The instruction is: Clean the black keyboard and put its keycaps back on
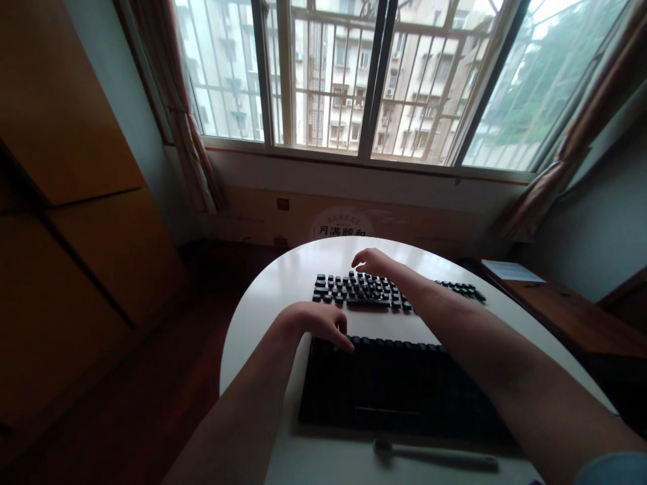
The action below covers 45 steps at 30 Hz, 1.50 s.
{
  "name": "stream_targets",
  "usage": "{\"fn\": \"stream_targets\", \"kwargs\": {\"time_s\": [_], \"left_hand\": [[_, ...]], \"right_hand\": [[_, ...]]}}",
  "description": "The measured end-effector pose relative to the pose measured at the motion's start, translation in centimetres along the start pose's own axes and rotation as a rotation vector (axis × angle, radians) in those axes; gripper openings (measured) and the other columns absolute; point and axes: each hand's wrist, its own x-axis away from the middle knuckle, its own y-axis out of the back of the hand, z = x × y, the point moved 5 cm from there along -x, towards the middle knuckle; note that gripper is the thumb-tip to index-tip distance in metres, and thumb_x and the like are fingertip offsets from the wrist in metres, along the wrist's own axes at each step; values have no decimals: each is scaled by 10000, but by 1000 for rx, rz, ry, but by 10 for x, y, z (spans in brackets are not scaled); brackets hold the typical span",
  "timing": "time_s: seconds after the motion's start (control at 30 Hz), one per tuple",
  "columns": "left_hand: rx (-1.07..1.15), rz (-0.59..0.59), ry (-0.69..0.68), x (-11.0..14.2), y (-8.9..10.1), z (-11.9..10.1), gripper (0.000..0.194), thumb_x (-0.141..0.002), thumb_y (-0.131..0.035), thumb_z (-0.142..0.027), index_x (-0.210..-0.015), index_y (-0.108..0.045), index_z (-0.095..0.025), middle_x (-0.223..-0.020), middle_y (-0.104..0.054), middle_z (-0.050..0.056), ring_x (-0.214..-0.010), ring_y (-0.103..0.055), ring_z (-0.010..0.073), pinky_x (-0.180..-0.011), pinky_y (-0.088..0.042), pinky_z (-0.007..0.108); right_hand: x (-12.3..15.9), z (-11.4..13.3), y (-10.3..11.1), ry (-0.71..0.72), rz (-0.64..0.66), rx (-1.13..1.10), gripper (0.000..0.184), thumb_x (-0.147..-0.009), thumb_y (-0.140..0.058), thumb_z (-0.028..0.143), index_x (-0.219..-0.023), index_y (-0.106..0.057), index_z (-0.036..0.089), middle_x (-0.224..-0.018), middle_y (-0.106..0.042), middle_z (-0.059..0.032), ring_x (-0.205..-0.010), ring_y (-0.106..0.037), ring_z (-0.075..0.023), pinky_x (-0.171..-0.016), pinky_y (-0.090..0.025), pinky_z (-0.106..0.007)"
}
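A black keyboard (394,387) lies on the white round table, with one row of keycaps showing along its far edge. My left hand (321,318) is bent over the keyboard's far left corner, its thumb on top by the keycap row and its other fingers curled at the far edge, partly hidden. Beyond it, many loose black keycaps (368,289) are laid out in rows. Over their back row reaches my right hand (373,261), fingers bent downward and slightly apart, close above a keycap; nothing shows between them. My right forearm covers some keycaps.
At the near side of the white table (253,337) lies a grey brush-like tool (439,457). A wooden desk (566,316) with a paper sheet (512,271) stands to the right. Wooden cabinets (91,256) are on the left, and a barred window (328,87) is ahead.
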Motion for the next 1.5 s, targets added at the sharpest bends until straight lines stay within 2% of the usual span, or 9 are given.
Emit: {"fn": "stream_targets", "kwargs": {"time_s": [0.13, 0.47, 0.6, 0.73, 0.87, 1.03, 1.2, 1.37, 1.5], "left_hand": [[-13, -10, -7, -2, 0, 3, 533, -693, -751, -601, -1026, -727, -186, -978, -729, 52, -860, -642, 220, -695, -463, 292], [-5, -18, -33, -2, 1, 1, 648, -764, -552, -778, -909, -716, -168, -896, -704, 61, -808, -612, 229, -666, -442, 308], [-2, -21, -24, -2, 1, 1, 644, -770, -552, -769, -921, -705, -161, -902, -697, 65, -801, -608, 227, -670, -443, 311], [16, 0, -25, -2, 0, 2, 633, -772, -560, -757, -946, -697, -163, -926, -693, 60, -824, -610, 224, -690, -451, 307], [30, -25, -7, -2, 2, 4, 645, -758, -561, -779, -949, -691, -176, -951, -692, 52, -850, -609, 219, -703, -449, 302], [28, 12, -31, -5, 0, 5, 533, -737, -637, -679, -901, -705, -176, -870, -687, 33, -812, -597, 203, -670, -439, 290], [97, -3, -24, -8, -2, 8, 510, -654, -730, -620, -913, -704, -182, -843, -680, 23, -805, -593, 199, -655, -436, 284], [140, 2, -19, -7, -3, 9, 529, -651, -731, -631, -928, -692, -181, -848, -673, 15, -803, -581, 187, -657, -432, 276], [171, 0, -31, -6, -3, 10, 508, -672, -719, -629, -915, -693, -183, -842, -673, 5, -815, -577, 177, -687, -433, 268]], "right_hand": [[-14, 1, -14, 4, 91, -27, 248, -976, -622, 345, -1136, -660, 160, -1177, -666, -77, -1017, -659, -211, -888, -565, -414], [-26, -8, -31, -58, 151, -88, 283, -978, -616, 354, -1188, -640, 165, -1199, -651, -80, -1002, -658, -213, -858, -576, -401], [-22, -7, -28, -84, 75, -104, 294, -978, -617, 357, -1198, -632, 162, -1198, -648, -81, -1000, -659, -212, -856, -576, -406], [-13, 6, -8, -83, -133, -150, 195, -938, -670, 295, -1057, -696, 143, -1049, -718, -74, -931, -685, -200, -868, -563, -388], [20, 28, 24, -13, -376, -254, 141, -899, -673, 226, -994, -740, 146, -997, -768, -81, -902, -716, -194, -842, -546, -294], [120, 60, 44, 121, -537, -390, 148, -879, -696, 330, -916, -745, 196, -884, -771, -44, -784, -717, -188, -690, -550, -286], [203, 93, 17, 268, -463, -434, 38, -887, -718, 259, -864, -745, 246, -867, -775, 1, -773, -703, -165, -751, -528, -306], [216, 109, -17, 365, -403, -346, 34, -864, -753, 229, -867, -741, 261, -874, -780, 15, -793, -677, -178, -786, -465, -350], [217, 112, -25, 407, -434, -260, 45, -870, -757, 258, -907, -740, 275, -921, -788, 17, -852, -651, -200, -856, -403, -400]]}}
